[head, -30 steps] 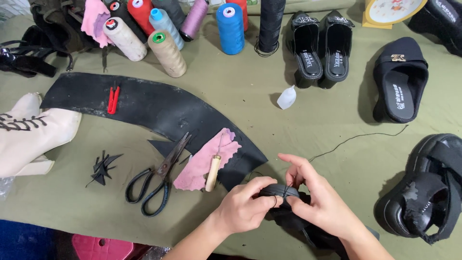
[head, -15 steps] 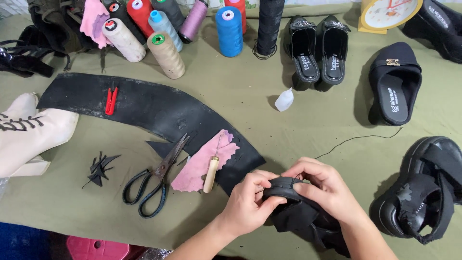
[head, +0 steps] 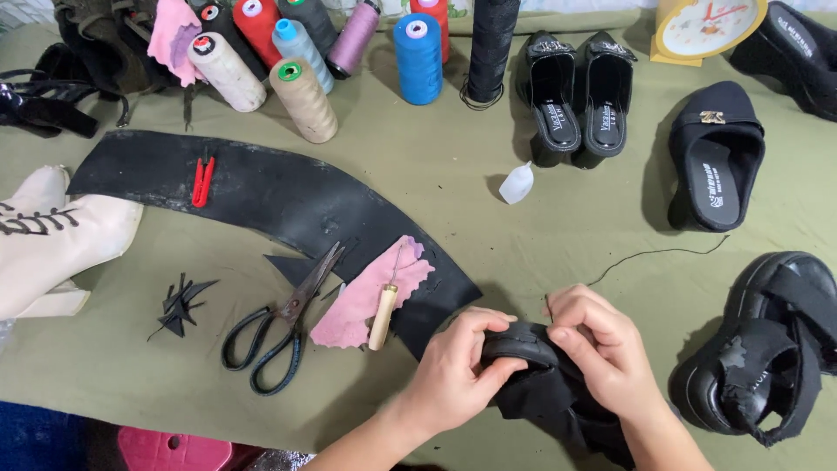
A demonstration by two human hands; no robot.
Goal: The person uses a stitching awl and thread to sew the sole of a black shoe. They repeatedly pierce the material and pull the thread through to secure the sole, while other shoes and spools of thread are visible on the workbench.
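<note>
My left hand point(head: 458, 371) and my right hand point(head: 602, 349) both grip a black shoe piece point(head: 540, 388) low in the middle of the view, fingers pinched along its rounded upper edge. A thin black thread point(head: 649, 255) trails from near my right hand toward the right. Just left of my hands lie a wooden-handled awl point(head: 384, 314) on a pink cloth scrap point(head: 362, 296), and black scissors point(head: 279, 327).
A long curved black rubber sheet point(head: 279, 196) carries a red thread clipper point(head: 202, 183). Several thread cones point(head: 301, 96) stand at the back. Black shoes point(head: 575, 87), a black slide point(head: 715, 157), a black sandal point(head: 767, 349), a white boot point(head: 52, 240), a small glue bottle point(head: 517, 183) and a clock point(head: 706, 26) surround the work.
Both hands, still on the shoe piece, have shifted slightly down and right; the fingers have regripped along its top edge.
</note>
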